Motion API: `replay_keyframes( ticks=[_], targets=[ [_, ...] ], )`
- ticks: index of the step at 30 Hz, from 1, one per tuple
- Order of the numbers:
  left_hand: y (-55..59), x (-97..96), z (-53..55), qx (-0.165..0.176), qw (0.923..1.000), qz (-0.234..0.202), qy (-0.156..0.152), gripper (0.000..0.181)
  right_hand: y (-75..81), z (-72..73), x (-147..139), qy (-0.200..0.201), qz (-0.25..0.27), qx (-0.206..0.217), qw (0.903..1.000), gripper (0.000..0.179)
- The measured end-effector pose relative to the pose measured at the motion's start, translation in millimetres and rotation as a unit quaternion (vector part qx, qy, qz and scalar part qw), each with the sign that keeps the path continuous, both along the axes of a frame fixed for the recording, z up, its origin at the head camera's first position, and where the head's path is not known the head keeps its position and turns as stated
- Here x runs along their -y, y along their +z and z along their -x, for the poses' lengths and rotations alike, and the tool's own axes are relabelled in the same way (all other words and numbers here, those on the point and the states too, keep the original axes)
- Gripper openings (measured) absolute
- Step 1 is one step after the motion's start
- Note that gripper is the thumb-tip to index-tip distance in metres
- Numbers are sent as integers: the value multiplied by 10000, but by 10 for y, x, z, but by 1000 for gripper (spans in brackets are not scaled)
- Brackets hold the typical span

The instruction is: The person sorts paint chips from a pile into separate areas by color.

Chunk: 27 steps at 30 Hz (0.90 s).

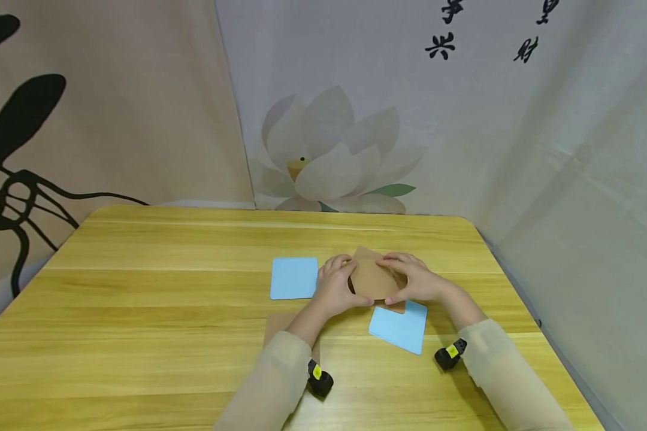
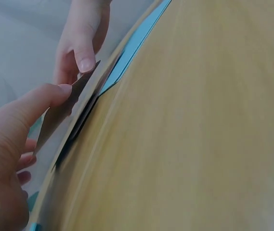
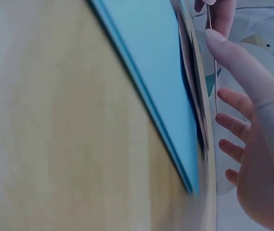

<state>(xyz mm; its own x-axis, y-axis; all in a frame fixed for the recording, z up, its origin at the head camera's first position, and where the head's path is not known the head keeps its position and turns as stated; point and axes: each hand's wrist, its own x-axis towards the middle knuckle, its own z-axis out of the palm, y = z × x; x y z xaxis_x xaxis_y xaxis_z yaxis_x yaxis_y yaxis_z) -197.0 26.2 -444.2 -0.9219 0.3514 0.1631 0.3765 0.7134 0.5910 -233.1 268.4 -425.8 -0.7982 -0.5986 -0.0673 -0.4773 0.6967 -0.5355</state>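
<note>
A square brown card (image 1: pixel 371 276) is held between both hands, raised off the wooden table. My left hand (image 1: pixel 335 288) grips its left side, thumb at the near edge and fingers at the far one. On the other side my right hand (image 1: pixel 419 281) holds it by thumb and fingertips. The left wrist view shows the raised card (image 2: pixel 58 114) tilted. Beneath it lies another brown card (image 1: pixel 395 307), partly hidden, beside a blue card (image 1: pixel 401 328). In the right wrist view, this blue card (image 3: pixel 151 72) looks like a thin stack.
Left of the left hand, a second blue card (image 1: pixel 293 278) lies flat on the table (image 1: pixel 156 311). More brown card (image 1: pixel 277 325) shows under the left forearm. A curtain with a printed flower (image 1: pixel 334 155) hangs behind the table's far edge.
</note>
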Motion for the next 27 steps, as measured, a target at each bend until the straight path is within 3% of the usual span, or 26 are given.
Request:
replay_keyframes(
  ticks=[11,27],
  targets=[
    [56,144,-124,-147,9996,-210,-109,92,93,-180,116,-70,375,-151,9992,89],
    [179,466,-332,-277,9970,-612,-371,93,78,-511,391,-180,857,-805,9929,90]
  ],
)
